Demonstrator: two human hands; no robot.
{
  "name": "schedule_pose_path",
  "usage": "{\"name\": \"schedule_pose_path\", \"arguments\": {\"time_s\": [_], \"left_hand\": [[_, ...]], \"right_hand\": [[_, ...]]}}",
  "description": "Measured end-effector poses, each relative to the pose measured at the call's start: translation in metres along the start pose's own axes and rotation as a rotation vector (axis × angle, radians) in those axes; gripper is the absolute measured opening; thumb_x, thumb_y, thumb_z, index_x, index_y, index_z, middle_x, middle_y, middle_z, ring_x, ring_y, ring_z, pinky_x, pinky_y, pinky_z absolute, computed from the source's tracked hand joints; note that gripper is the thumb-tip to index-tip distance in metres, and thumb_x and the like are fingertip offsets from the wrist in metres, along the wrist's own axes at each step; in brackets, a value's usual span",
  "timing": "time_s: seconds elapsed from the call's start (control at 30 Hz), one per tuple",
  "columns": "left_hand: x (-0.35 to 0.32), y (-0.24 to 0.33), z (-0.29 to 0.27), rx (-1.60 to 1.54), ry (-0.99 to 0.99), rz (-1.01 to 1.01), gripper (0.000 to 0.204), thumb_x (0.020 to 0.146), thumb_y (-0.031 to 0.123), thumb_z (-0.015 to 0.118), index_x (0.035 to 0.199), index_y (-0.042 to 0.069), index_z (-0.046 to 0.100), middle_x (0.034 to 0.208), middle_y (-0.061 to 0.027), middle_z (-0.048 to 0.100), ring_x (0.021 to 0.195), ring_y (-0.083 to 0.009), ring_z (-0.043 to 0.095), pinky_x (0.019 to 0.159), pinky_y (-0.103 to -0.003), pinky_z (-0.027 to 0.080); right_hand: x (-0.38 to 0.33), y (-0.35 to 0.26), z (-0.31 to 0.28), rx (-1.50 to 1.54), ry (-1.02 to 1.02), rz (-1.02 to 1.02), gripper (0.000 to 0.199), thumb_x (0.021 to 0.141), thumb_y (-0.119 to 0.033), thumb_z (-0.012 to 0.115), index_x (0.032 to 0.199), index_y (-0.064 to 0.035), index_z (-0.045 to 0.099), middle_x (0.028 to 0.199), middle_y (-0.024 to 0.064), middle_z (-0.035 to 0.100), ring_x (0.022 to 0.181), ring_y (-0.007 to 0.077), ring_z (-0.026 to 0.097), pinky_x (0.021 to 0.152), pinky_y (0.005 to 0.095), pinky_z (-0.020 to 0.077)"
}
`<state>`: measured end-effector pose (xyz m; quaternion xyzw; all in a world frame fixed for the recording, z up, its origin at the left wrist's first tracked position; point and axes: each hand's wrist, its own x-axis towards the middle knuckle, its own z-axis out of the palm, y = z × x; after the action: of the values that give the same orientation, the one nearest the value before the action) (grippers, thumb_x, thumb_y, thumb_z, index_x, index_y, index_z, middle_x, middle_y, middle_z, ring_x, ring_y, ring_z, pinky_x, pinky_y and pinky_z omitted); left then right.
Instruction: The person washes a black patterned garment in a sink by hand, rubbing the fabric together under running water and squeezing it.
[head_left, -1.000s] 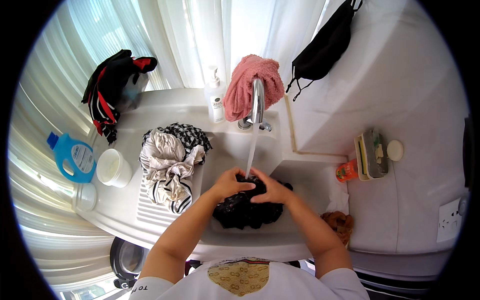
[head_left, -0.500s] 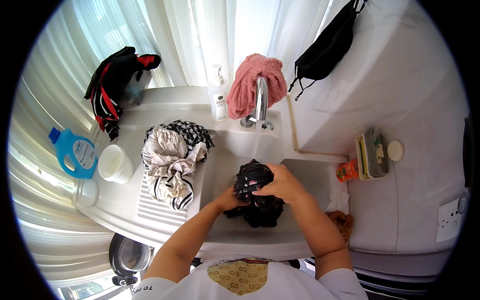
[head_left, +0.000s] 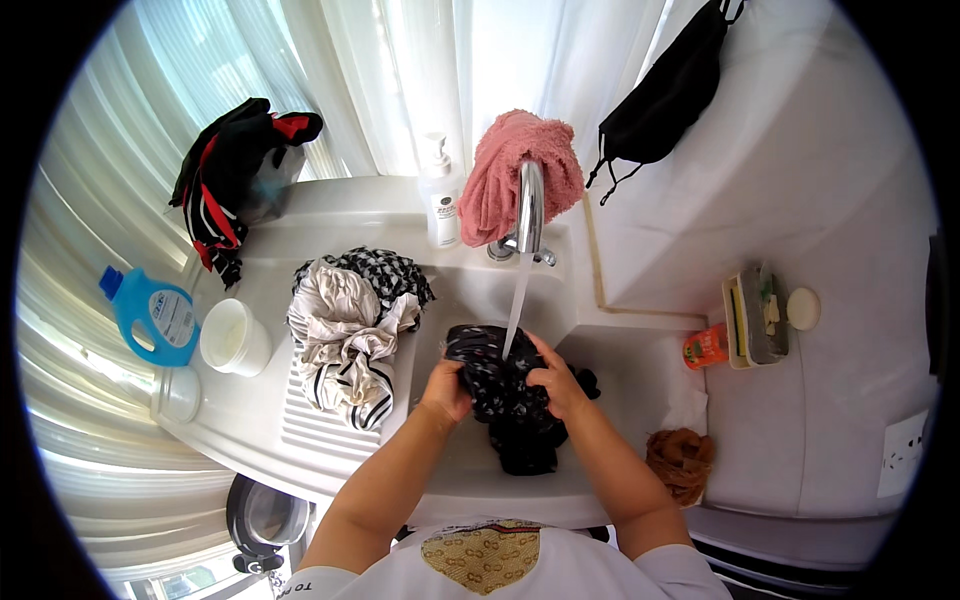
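Note:
Under the running faucet [head_left: 531, 205], my left hand [head_left: 447, 388] and my right hand [head_left: 560, 382] grip opposite sides of a wet black garment [head_left: 490, 385] with a small light pattern. The cloth is bunched and held open between them. A stream of water [head_left: 519, 300] falls onto its middle. Its lower part hangs dark and wadded into the sink basin [head_left: 455, 480]. Fingers of both hands are curled on the fabric, partly hidden by it.
On the ribbed washboard [head_left: 310, 425] lies a heap of white and black-patterned clothes [head_left: 340, 335]. A white tub [head_left: 236, 337], blue detergent bottle [head_left: 160, 318] and pump bottle [head_left: 439, 195] stand around it. A pink towel [head_left: 500, 175] drapes behind the faucet. Brown cloth [head_left: 680, 465] sits at right.
My hands have moved apart and turned the bunched garment, spreading it wider. The water stream now lands visibly on its middle, and my right hand has come lower.

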<state>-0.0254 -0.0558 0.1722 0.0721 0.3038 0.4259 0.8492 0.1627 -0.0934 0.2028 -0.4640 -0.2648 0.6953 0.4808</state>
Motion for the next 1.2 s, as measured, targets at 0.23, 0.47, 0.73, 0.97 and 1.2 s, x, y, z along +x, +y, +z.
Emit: {"name": "schedule_pose_path", "arguments": {"time_s": [0.23,0.47,0.73,0.97,1.2], "left_hand": [[0.011,-0.027,0.009,0.101,0.041,-0.005,0.050,0.085,0.012,0.048,0.132,0.017,0.033,0.120,-0.0090,0.055,0.105,-0.0284,0.058,0.092,-0.047,0.047],[0.008,-0.013,0.040,0.023,-0.072,-0.118,0.066,0.087,0.063,0.045,0.124,0.009,0.053,0.119,-0.0102,0.058,0.110,-0.0272,0.056,0.097,-0.044,0.043],[0.016,-0.023,0.008,-0.109,0.040,-0.135,0.063,0.085,0.065,0.047,0.114,0.010,0.056,0.110,-0.0110,0.061,0.101,-0.0270,0.060,0.090,-0.043,0.049],[0.013,-0.044,0.002,0.003,0.356,-0.038,0.030,0.089,0.027,0.053,0.102,0.001,0.060,0.089,-0.0102,0.064,0.078,-0.0233,0.064,0.067,-0.036,0.053],[0.010,-0.042,0.011,0.420,0.502,-0.109,0.033,0.086,0.031,0.053,0.101,0.002,0.059,0.088,-0.0095,0.062,0.076,-0.0229,0.062,0.063,-0.035,0.052]], "right_hand": [[0.005,0.006,-0.012,-0.027,0.331,0.051,0.033,0.081,-0.008,0.063,0.114,-0.0037,0.060,0.095,0.0064,0.063,0.080,0.0144,0.061,0.071,0.0279,0.0508],[0.025,0.043,-0.002,-0.716,0.373,-0.424,0.063,0.074,-0.030,0.075,0.127,-0.0048,0.052,0.131,0.0216,0.047,0.111,0.0293,0.054,0.092,0.0378,0.0442],[0.009,0.048,0.039,-0.984,0.253,-0.652,0.060,0.075,-0.040,0.073,0.122,-0.0101,0.052,0.125,0.0214,0.041,0.114,0.0380,0.044,0.092,0.0434,0.0415],[0.011,0.058,0.039,-0.865,0.443,-0.629,0.032,0.081,-0.030,0.068,0.096,-0.0029,0.059,0.087,0.0183,0.061,0.084,0.0349,0.059,0.074,0.0401,0.0462],[0.015,0.058,0.028,-0.882,0.471,-0.468,0.027,0.082,-0.030,0.063,0.089,-0.0034,0.061,0.086,0.0172,0.064,0.079,0.0404,0.060,0.068,0.0427,0.0478]]}}
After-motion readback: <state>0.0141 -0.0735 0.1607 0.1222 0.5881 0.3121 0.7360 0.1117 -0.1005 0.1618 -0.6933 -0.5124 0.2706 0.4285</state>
